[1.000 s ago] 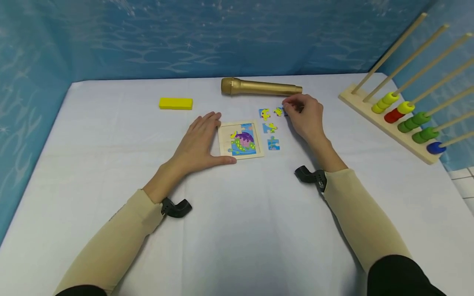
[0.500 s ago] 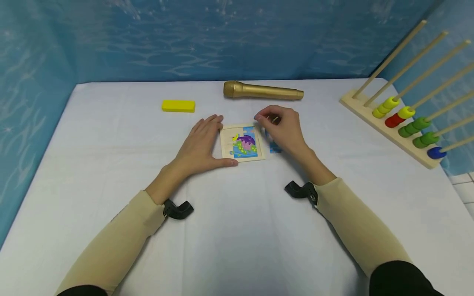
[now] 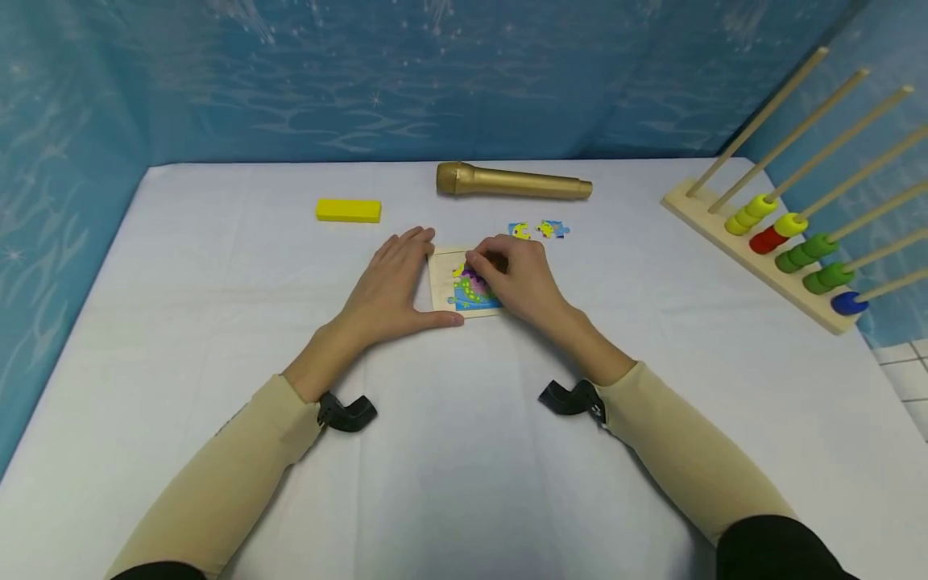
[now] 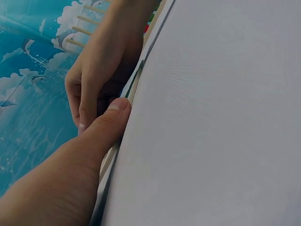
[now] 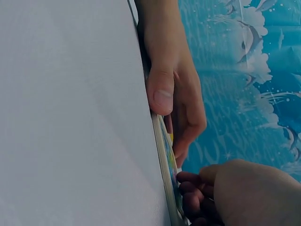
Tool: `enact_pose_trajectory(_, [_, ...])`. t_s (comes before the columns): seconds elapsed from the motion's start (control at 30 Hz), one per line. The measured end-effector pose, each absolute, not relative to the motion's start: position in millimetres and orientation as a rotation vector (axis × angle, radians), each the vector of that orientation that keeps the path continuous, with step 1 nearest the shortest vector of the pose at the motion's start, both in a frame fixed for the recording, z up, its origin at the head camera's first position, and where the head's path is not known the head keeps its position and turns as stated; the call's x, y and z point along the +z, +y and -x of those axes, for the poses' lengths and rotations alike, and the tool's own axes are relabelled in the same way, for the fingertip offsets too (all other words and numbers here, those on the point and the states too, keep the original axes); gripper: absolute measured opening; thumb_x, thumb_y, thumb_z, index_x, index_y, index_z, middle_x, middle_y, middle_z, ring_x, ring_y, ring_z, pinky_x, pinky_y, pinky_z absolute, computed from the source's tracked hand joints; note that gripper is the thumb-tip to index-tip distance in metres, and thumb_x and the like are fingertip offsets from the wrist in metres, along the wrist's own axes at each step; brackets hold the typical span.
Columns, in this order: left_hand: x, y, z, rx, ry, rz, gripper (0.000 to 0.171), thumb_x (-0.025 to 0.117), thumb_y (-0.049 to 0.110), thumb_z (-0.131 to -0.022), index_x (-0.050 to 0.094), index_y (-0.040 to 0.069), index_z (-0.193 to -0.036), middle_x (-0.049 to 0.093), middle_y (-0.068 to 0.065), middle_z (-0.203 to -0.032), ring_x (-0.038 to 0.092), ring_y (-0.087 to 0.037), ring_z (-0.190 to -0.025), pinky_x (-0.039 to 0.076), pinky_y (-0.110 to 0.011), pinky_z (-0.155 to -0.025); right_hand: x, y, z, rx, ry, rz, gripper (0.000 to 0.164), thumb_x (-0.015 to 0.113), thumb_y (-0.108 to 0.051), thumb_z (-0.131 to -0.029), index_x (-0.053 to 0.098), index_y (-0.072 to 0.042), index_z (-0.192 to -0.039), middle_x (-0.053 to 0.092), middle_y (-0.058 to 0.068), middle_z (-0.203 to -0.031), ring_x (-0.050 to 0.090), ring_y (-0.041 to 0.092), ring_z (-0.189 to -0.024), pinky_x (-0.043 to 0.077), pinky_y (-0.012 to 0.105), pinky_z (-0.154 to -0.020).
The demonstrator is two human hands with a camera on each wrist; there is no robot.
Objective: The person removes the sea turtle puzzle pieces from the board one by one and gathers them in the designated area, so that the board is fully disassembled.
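A small wooden jigsaw puzzle board with a partly filled purple, green and blue picture lies mid-table in the head view. My left hand rests flat along its left side, thumb at the lower edge and fingers stretched toward the upper left corner. Over the board's upper part is my right hand, thumb and index fingertips pinched together as on a puzzle piece, which the fingers hide. Loose puzzle pieces lie beyond it, a yellow and blue one and another. In the right wrist view, the right fingers curl beside the board's edge.
A gold microphone lies behind the pieces. To its left is a yellow block. A wooden bead rack with upright pegs and coloured rings stands on the right. A white cloth covers the table; blue sheeting hangs behind.
My right hand has moved left and nearer from the loose pieces to over the board, now covering the spot where lower loose pieces showed. The left hand has stayed at the board's left side.
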State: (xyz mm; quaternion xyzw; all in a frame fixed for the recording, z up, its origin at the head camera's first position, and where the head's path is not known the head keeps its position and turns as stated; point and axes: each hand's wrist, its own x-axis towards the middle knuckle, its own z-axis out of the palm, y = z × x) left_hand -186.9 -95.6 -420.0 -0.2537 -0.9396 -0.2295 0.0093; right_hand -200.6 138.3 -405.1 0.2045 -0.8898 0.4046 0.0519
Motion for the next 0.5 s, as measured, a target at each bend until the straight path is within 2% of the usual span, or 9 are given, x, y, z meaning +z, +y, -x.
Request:
enact_pose_trajectory(0.37, [-421.3,-96.8,186.7,-0.722,-2.933,0.795,0.107,0.076,0.078,-0.077,0.044,0.004,-0.148,0.033,-0.008,-0.171,0.019,-0.022,-0.163,0.008,-0.044,-0.135,-405.2,136.4,200.7,1.089,-2.761,-0.683,0.014,0.072,-0.018,-0.101,0.074,-0.005,-0.098,0.063,0.007,-0.080,0.054,0.019,-0.073,0.041,0.029,-0.066])
enact_pose_trajectory(0.5, [-420.8,-97.0,187.6,-0.723,-2.930,0.797,0.107,0.076,0.079,-0.077,0.044,0.004,-0.147,0.033,-0.008,-0.171,0.019,-0.022,-0.163,0.008,-0.044,-0.136,-402.7,134.9,200.2,1.052,-2.829,-0.750,0.026,0.080,-0.026,-0.096,0.066,-0.005,-0.098,0.056,0.008,-0.084,0.052,0.020,-0.077,0.041,0.031,-0.069])
